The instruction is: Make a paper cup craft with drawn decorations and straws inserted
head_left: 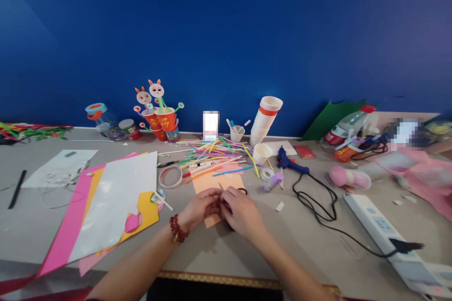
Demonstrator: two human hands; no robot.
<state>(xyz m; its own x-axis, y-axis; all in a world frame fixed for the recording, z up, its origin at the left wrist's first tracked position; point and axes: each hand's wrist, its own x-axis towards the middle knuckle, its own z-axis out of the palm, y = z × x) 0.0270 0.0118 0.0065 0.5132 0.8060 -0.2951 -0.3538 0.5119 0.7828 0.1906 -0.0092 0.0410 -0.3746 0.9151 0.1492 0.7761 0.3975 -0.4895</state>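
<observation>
Grey table (pixel 31 221) with an orange paper sheet (pixel 212 181), loose straws (pixel 215 155), stacked cups (pixel 264 120), a glue gun (pixel 287 162), a power strip (pixel 381 228)

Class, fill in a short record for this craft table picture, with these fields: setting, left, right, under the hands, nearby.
Setting: grey table against a blue wall
Left: left hand, fingers curled, red bead bracelet on the wrist
Right: right hand, fingers curled, touching the left hand; anything gripped is hidden
Under the hands: orange paper, lying flat
Nearby: coloured straws, blue glue gun, stacked paper cups, white power strip
</observation>
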